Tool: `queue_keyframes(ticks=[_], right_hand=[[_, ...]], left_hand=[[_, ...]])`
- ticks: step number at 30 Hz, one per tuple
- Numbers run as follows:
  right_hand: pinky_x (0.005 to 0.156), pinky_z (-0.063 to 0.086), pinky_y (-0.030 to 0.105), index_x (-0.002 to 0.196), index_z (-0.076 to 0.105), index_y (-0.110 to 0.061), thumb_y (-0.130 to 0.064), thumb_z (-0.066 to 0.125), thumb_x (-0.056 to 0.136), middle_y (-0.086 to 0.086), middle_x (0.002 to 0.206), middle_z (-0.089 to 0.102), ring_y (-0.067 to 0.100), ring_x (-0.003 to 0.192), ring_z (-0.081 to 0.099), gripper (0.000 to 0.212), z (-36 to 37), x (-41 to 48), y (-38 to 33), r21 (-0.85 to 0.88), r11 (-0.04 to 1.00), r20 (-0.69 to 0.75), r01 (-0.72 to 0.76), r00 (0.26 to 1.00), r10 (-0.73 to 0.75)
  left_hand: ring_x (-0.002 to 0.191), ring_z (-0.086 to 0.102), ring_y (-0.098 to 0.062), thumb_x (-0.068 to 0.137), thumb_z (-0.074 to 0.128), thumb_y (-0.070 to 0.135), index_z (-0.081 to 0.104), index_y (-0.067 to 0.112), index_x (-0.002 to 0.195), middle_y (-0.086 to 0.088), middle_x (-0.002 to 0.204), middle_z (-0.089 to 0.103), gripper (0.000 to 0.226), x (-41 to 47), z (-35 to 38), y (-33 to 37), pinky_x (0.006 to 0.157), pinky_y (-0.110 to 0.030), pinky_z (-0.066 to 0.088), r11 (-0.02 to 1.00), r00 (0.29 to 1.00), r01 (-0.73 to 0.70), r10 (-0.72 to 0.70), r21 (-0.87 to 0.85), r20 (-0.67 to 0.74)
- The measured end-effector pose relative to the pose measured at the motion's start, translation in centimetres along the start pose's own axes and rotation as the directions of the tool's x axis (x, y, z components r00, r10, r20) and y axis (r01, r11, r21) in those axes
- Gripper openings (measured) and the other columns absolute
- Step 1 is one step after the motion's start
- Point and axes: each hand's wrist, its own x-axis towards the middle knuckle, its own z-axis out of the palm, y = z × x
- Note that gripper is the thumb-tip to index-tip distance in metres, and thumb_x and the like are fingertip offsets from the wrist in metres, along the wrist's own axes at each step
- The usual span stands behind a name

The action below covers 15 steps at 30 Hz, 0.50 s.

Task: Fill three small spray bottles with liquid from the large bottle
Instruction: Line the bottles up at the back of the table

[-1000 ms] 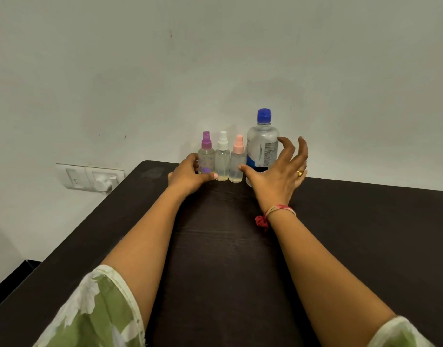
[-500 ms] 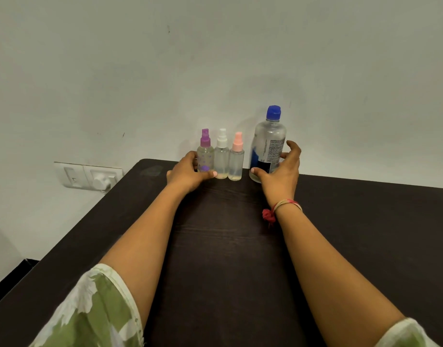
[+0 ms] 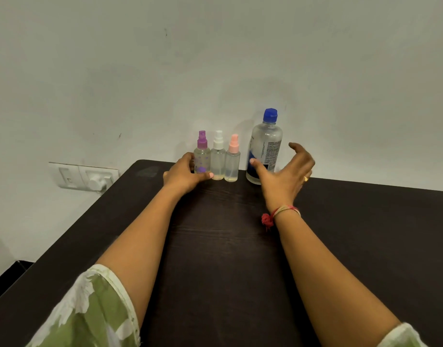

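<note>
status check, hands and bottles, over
Left hand cupped round purple-top spray bottle. Right hand open beside large bottle, cap on. Nothing in the way.

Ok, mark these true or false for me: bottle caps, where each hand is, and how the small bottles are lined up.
1. The large clear plastic bottle has its blue cap on. True.
2. The right hand is closed around the large bottle. False: it is open beside it.
3. Three small clear spray bottles stand in a row: purple-topped, white-topped, pink-topped. True.
4. The left hand holds the pink-topped bottle. False: it is at the purple-topped one.
5. The large bottle lies on the dark wooden table. False: it stands upright.
</note>
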Motion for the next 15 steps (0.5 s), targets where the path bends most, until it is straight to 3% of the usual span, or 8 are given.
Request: queue_keyframes(ticks=[2, 5, 8, 15], right_hand=[[0.089, 0.047, 0.039, 0.118, 0.047, -0.013, -0.039, 0.081, 0.068, 0.005, 0.115, 0.046, 0.019, 0.106, 0.048, 0.065, -0.3, -0.6, -0.9, -0.023, 0.989, -0.025, 0.148, 0.989, -0.149], [0.072, 0.049, 0.034, 0.112, 0.057, -0.015, -0.041, 0.07, 0.081, 0.001, 0.09, 0.059, 0.02, 0.086, 0.06, 0.042, 0.6, -1.8, -2.0, -0.192, 0.948, 0.277, 0.252, 0.941, -0.194], [0.075, 0.048, 0.036, 0.115, 0.059, -0.013, -0.045, 0.064, 0.085, 0.009, 0.102, 0.067, 0.029, 0.097, 0.062, 0.044, 1.8, -2.0, -2.2, -0.377, 0.888, 0.381, 0.262, 0.918, -0.109], [0.072, 0.048, 0.036, 0.103, 0.063, -0.008, -0.044, 0.06, 0.089, 0.012, 0.101, 0.067, 0.03, 0.095, 0.063, 0.04, 3.6, -1.5, -2.1, -0.416, 0.878, 0.399, 0.238, 0.915, -0.059]], left_hand=[[0.119, 0.054, -0.021, 0.074, 0.076, 0.044, 0.046, 0.024, 0.128, 0.003, 0.129, 0.058, 0.065, 0.1, 0.0, -0.1, 0.107, -0.049, 0.035, 1.0, 1.0, 0.001, -0.001, -0.002, 0.004], [0.119, 0.054, -0.021, 0.073, 0.077, 0.043, 0.046, 0.023, 0.127, 0.003, 0.128, 0.058, 0.065, 0.2, 0.0, -0.2, 0.106, -0.048, 0.036, 1.0, 1.0, 0.002, -0.002, -0.004, -0.001], [0.118, 0.055, -0.02, 0.072, 0.078, 0.043, 0.047, 0.023, 0.126, 0.003, 0.127, 0.059, 0.065, 0.3, 0.2, -0.3, 0.106, -0.048, 0.036, 1.0, 1.0, -0.004, 0.004, -0.011, -0.009], [0.118, 0.055, -0.019, 0.073, 0.077, 0.044, 0.048, 0.025, 0.125, 0.005, 0.126, 0.059, 0.063, 0.4, 0.3, -0.3, 0.106, -0.048, 0.036, 1.0, 1.0, -0.016, 0.016, -0.004, -0.01]])
